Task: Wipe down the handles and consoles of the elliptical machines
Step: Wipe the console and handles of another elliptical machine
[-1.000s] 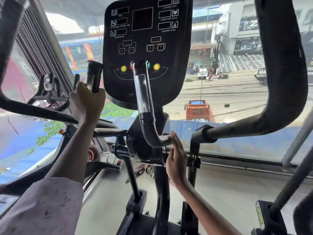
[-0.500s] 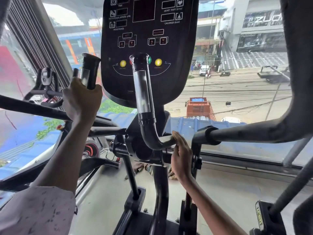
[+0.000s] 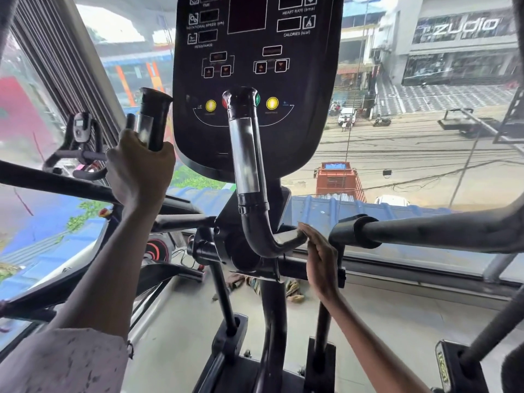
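Left hand (image 3: 139, 165) grips the upright black left handle (image 3: 153, 117) beside the black console (image 3: 246, 66) — right hand (image 3: 320, 262), fingers straight, touches the curved black-and-chrome handle (image 3: 249, 177) at its lower bend, window glass close behind.

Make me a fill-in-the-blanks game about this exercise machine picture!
1. The left hand grips the upright ____ grip beside the console.
2. The right hand touches the curved handle with ____ fingers.
3. Two round ____ buttons sit low on the console.
4. The sign on the building across the street reads ____.

Missing words: handlebar; straight; yellow; zudio
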